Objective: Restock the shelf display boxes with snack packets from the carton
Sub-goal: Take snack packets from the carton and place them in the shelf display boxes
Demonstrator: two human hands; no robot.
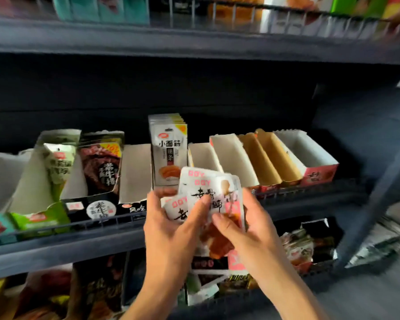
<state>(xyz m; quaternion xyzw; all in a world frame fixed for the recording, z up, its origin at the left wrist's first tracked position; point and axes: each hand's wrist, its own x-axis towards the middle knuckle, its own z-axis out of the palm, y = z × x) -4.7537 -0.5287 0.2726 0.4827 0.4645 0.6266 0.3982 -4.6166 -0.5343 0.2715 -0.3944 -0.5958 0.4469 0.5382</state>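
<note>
Both our left hand (171,220) and right hand (245,227) pinch a fan of white snack packets (214,192); several display boxes (236,158) still stand empty.

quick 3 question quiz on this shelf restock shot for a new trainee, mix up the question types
1. True or false: both hands grip the same bunch of white and pink packets.
2. Which display boxes look empty?
A. the row of open boxes right of the tall white packets
B. the black box with the dark red packets
C. neither
3. Fill in: the left hand and right hand hold the bunch in front of the ____ shelf's rail.

Key
1. True
2. A
3. middle
</note>
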